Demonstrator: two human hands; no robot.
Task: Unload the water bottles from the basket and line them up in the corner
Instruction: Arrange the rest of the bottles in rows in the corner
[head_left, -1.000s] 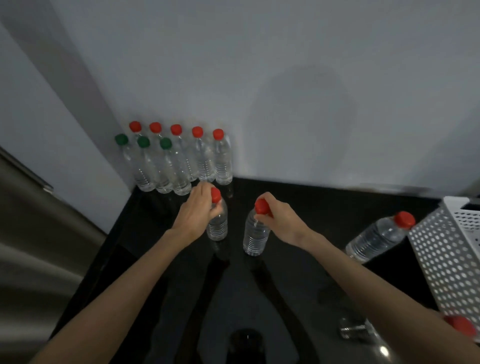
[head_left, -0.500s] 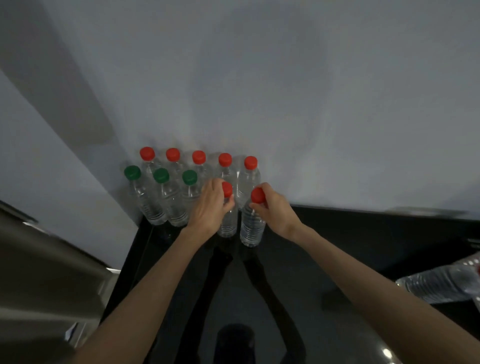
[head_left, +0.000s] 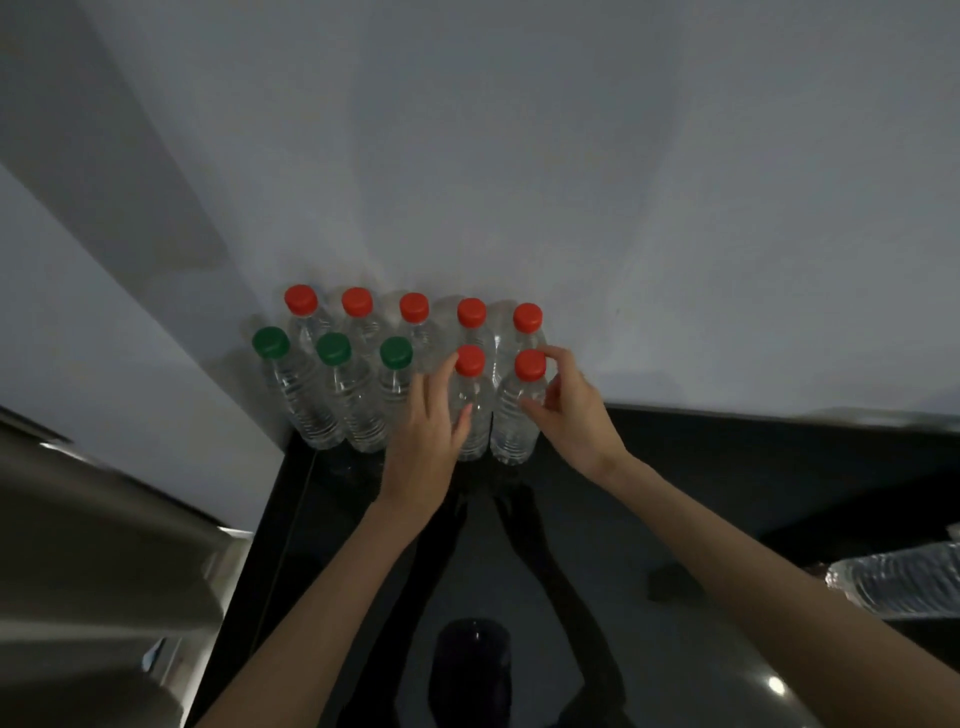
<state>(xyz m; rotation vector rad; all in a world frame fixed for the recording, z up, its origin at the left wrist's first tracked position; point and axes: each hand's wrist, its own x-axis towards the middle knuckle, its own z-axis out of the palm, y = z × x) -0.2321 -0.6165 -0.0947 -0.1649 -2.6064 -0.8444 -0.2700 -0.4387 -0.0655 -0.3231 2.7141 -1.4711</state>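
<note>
Red caps top seven of the bottles standing upright in the corner where two pale walls (head_left: 519, 156) meet the black table (head_left: 597, 545). Five of them form the back row (head_left: 414, 312) against the wall. Ahead of that row stand three green-capped bottles (head_left: 340, 395), and to their right the two front red-capped ones, side by side and touching or nearly so.

The left hand (head_left: 423, 431) is at the fourth bottle (head_left: 470, 400) of the front row. Its fingers (head_left: 441, 379) are spread apart and loose along the bottle's left side, with the thumb lying across the clear body below the cap; whether they press on it or only brush it I cannot tell. The nearest green-capped bottle sits just left of these fingers, partly hidden behind the hand.

The right hand (head_left: 569, 415) is at the fifth bottle (head_left: 519, 415), the rightmost of the front row. Its fingers are parted and curled, one reaching up behind the red cap and the thumb resting on the shoulder of the bottle, a light touch rather than a full grasp.

Well to the right of both hands, at the picture's edge, another clear bottle (head_left: 904, 582) lies on its side on the table. Dark reflections of both forearms show on the glossy tabletop below the hands
</note>
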